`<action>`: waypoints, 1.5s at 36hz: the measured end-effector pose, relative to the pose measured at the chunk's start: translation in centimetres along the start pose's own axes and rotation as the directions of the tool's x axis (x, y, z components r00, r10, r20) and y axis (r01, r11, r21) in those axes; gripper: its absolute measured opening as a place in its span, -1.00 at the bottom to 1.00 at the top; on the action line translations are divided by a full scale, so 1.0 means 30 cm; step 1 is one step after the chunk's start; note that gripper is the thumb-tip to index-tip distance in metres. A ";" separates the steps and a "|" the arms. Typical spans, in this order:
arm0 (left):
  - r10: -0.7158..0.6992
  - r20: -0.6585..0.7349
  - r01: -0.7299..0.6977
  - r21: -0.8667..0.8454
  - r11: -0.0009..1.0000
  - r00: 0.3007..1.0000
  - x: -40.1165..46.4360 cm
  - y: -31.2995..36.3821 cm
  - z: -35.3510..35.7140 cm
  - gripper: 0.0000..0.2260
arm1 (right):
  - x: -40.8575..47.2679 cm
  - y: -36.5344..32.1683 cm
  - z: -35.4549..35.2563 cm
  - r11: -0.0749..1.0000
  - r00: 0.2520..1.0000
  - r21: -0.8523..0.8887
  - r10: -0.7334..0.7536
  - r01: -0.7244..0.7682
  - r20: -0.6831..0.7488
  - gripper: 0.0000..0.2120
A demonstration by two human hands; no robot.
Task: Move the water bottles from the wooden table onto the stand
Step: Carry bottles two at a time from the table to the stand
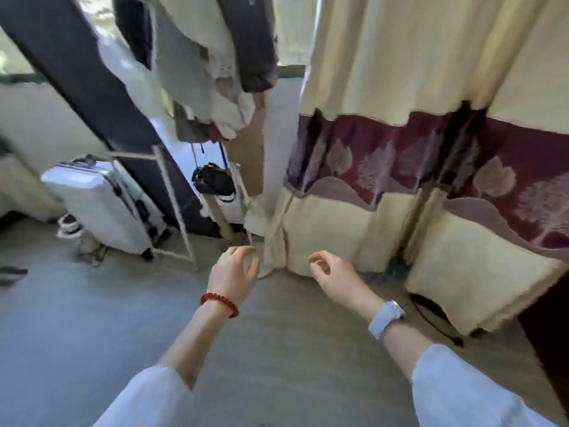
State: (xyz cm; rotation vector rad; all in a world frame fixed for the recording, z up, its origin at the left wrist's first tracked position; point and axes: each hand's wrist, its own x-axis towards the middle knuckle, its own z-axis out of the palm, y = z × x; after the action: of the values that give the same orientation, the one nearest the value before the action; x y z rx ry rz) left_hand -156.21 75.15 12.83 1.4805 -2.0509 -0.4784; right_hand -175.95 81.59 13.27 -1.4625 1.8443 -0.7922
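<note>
Bottles: none in view; neither the wooden surface nor any stand clearly meant for them shows, so their direction from the hands and their long axis cannot be told. Which hand is nearer — cannot be told either.

Listed left to right:

- Suitcase [101, 204] — pale, hard-shelled, upright on the floor [92, 318], well left of both hands.
- Rack [175, 208] — thin pale frame beside the suitcase, clothes [197, 72] hanging above it, a dark bag [214, 181] slung from it.
- Left hand [235, 269] — raised over the floor, fingers loosely curled and apart, holding nothing, touching nothing; red bead bracelet [220, 303] at the wrist.
- Right hand [334, 277] — level with the left, a clear gap between them, thumb and forefinger nearly meeting but pinching nothing; pale watch [386, 318] at the wrist.
- Curtain [431, 149] — cream with a maroon tree-patterned band, hanging to the floor just beyond the right hand.

Judgement: both hands free; the view probably must turn before any bottle can be reached.
</note>
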 end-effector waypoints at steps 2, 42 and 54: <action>-0.069 -0.083 0.070 0.007 0.998 0.994 0.038 -0.157 -0.109 -0.81 | 0.121 -0.134 0.120 0.997 0.994 -0.031 -0.074 0.076 0.077 -0.80; -0.628 -0.695 0.743 -0.202 0.638 0.350 0.747 -2.810 -2.050 -0.81 | 1.655 -2.595 2.786 0.613 0.345 0.143 -0.604 0.777 0.719 -0.66; -0.661 -0.692 0.802 -0.202 0.563 0.290 0.990 -3.712 -2.542 -0.74 | 2.056 -3.178 3.624 0.658 0.316 0.215 -0.590 0.722 0.743 -0.68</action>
State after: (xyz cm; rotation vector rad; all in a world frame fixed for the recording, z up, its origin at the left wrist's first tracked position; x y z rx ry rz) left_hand -32.54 13.48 14.33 2.2575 -0.6807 0.0257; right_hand -44.38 -4.48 14.60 -2.2558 0.5815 -0.2175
